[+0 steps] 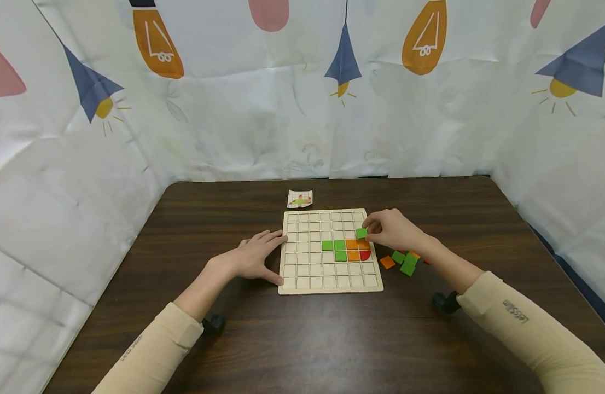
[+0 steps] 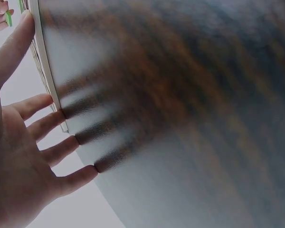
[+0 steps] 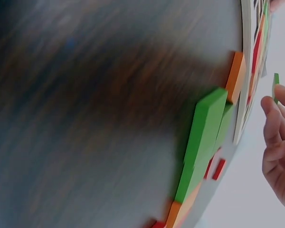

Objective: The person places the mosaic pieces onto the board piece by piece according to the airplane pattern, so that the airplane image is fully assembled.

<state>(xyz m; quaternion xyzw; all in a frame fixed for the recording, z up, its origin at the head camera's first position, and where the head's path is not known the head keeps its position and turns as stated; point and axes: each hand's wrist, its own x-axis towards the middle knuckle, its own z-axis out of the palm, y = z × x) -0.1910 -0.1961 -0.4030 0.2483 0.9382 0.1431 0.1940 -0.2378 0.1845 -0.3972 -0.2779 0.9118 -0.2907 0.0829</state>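
Note:
A pale wooden grid board lies on the table. Green squares, orange squares and a red rounded piece sit in its cells. Over the board's right part, the right hand pinches a green square between thumb and fingers; the right wrist view shows this square held above the board. The left hand is spread at the board's left edge, thumb and some fingertips touching that edge, other fingertips on the table, as the left wrist view shows.
Loose green, orange and red pieces lie on the table right of the board, some partly behind the right forearm. A small card with a coloured pattern lies beyond the board. A patterned white curtain hangs behind the table.

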